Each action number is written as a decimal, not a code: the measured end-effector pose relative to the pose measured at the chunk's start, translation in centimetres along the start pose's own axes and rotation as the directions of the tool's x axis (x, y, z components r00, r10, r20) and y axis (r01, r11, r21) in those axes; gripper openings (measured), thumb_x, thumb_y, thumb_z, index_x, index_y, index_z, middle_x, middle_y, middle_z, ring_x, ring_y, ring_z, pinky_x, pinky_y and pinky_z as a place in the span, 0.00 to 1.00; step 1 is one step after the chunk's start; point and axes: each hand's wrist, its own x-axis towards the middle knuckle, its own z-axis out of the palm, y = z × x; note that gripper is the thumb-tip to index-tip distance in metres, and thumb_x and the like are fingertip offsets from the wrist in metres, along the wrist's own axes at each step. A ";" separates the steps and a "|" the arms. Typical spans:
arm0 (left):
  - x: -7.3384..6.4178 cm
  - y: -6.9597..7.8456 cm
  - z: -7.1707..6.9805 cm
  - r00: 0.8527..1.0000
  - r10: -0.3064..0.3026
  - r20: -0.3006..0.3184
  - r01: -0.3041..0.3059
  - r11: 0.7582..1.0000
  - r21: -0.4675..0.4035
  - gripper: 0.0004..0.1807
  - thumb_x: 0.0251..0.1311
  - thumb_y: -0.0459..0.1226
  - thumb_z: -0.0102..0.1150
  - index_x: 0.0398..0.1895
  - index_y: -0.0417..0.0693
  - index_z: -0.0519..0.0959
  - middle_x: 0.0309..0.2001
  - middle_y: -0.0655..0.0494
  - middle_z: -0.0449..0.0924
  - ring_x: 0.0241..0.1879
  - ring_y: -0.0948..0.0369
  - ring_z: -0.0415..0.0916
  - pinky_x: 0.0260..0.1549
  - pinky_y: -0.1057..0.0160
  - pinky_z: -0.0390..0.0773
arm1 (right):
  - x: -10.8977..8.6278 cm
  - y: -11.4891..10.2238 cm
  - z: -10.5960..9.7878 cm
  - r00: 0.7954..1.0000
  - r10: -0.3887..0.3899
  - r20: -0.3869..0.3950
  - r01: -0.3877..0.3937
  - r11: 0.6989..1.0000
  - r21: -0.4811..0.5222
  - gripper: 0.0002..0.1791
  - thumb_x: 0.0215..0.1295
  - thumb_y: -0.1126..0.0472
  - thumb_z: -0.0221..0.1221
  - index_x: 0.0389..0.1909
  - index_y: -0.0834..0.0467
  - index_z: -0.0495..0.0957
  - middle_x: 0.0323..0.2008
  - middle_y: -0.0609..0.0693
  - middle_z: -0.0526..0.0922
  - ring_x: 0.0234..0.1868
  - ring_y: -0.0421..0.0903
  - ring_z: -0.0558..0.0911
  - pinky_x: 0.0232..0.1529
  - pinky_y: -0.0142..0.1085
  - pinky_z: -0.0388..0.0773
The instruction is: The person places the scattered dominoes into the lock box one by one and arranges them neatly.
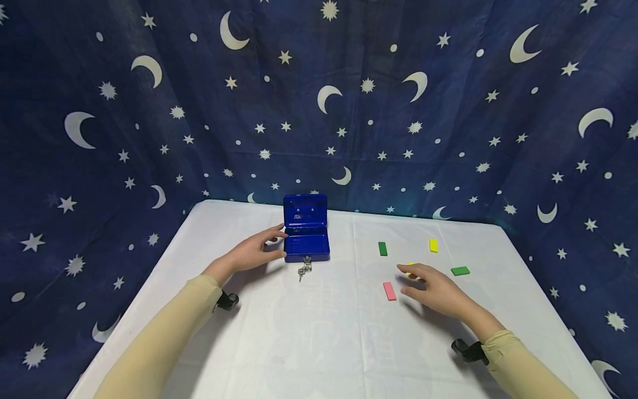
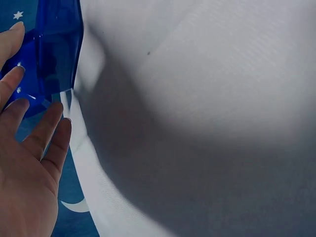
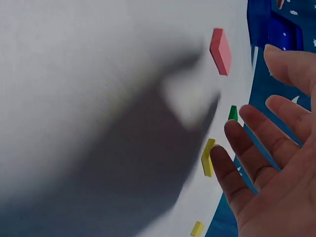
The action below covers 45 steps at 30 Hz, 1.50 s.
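A blue metal cash box (image 1: 307, 244) stands on the white cloth with its lid (image 1: 305, 211) raised. Keys (image 1: 301, 272) hang from the latch at its front. My left hand (image 1: 254, 250) is at the box's left side, thumb and fingers spread and relaxed; whether it touches the box I cannot tell. Above the cloth on the right, my right hand (image 1: 438, 291) hovers with loosely bent fingers and holds nothing. Beneath its fingertips lies a yellow block (image 3: 208, 158), partly hidden in the head view. A pink block (image 1: 390, 291) lies just left of the right thumb.
A green block (image 1: 382, 248) and another yellow block (image 1: 433, 245) lie farther back. A second green block (image 1: 460, 271) lies to the right of my right hand. Behind the white-covered table (image 1: 299, 343) hangs a dark blue curtain (image 1: 369, 111) with moons and stars.
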 end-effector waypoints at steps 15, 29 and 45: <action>0.9 -0.6 0.3 0.999 0.017 0.036 -0.015 0.998 -0.056 0.27 0.67 0.51 0.64 0.65 0.54 0.73 0.80 0.60 0.50 0.74 0.51 0.60 0.71 0.43 0.59 | 0.0 0.5 1.5 0.998 0.021 0.058 -0.023 0.999 0.048 0.35 0.60 0.49 0.73 0.67 0.52 0.76 0.60 0.47 0.80 0.58 0.50 0.75 0.58 0.49 0.75; 1.1 -0.9 0.5 0.999 0.013 0.036 -0.010 0.996 -0.085 0.23 0.67 0.50 0.65 0.60 0.55 0.73 0.80 0.61 0.52 0.73 0.52 0.62 0.70 0.47 0.62 | 0.6 1.1 2.5 0.999 0.036 0.032 -0.035 0.999 -0.028 0.31 0.57 0.45 0.74 0.62 0.46 0.80 0.47 0.44 0.78 0.41 0.45 0.69 0.38 0.39 0.69; 1.0 -1.0 0.5 0.999 0.029 0.028 -0.026 0.994 -0.104 0.22 0.67 0.49 0.66 0.57 0.53 0.71 0.79 0.58 0.54 0.71 0.51 0.66 0.69 0.46 0.64 | 0.8 1.3 2.8 1.000 0.027 0.005 -0.027 0.999 -0.031 0.29 0.56 0.44 0.74 0.60 0.45 0.82 0.47 0.43 0.79 0.41 0.45 0.70 0.40 0.41 0.68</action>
